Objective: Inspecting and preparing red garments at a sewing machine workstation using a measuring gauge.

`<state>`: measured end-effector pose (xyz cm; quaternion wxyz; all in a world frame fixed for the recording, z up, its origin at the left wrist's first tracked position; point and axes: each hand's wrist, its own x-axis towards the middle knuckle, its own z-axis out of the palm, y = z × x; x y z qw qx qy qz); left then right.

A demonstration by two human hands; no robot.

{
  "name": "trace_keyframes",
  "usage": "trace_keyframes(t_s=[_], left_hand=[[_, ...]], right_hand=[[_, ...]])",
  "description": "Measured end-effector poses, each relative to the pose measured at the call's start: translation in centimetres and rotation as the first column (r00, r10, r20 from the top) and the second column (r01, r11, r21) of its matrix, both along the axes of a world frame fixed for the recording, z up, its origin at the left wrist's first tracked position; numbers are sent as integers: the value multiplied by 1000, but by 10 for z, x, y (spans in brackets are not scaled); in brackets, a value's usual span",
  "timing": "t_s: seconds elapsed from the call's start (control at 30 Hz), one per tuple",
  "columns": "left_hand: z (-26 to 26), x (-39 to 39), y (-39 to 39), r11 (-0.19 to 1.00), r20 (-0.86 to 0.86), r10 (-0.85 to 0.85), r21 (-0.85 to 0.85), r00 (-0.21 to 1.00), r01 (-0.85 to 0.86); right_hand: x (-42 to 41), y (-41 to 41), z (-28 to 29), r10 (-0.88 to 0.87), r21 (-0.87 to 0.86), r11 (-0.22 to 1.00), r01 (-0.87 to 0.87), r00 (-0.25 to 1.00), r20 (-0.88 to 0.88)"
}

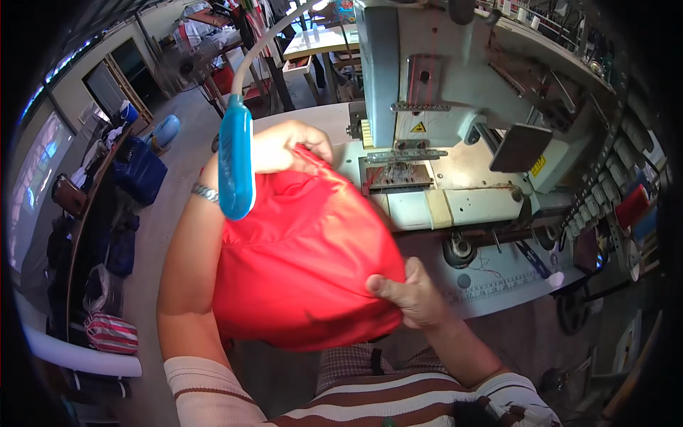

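A red, slightly shiny fabric piece (304,251) hangs in front of me, spread between both hands. My left hand (291,147) grips its gathered upper edge, beside the multi-needle sewing machine (379,80). Lower down, my right hand (411,296) pinches the fabric's right side, thumb on top. The needle clamp bar (408,155) and the threaded needles above the needle plate (397,176) are just right of the cloth. A lamp with a blue housing (236,160) hangs in front of my left wrist and hides part of it.
A white machine bed (475,207) with a strip of tape juts out at the right. Below it, dark-handled thread snips (533,260) lie by a printed ruler on the table (496,301). A fan (187,64) stands at the back left. Blue containers (140,171) line the left side.
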<state>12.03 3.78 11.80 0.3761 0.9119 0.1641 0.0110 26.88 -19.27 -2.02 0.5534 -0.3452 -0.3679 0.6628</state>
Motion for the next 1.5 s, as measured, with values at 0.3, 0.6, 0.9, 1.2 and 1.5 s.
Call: trace_keyframes(t_s=[0.3,0.6,0.9,1.2,1.5], left_hand=[[10,16,21,980,-328,83,200,941,-17],[-48,9,56,964,169,240,-161,956,-214],[-70,64,78,698,539,48,584,841,-414],[-115,115,118,782,644,-42,497,764,-376],[-217,145,238,905,610,-8,341,792,-253]], right_hand=[[15,0,-6,-27,9,999,31,958,-286],[18,-11,4,-100,-34,995,95,966,-238],[25,-5,14,-119,-88,991,102,967,-223],[26,0,14,-249,-63,968,241,949,-192],[26,3,13,-270,-70,963,262,947,-171]])
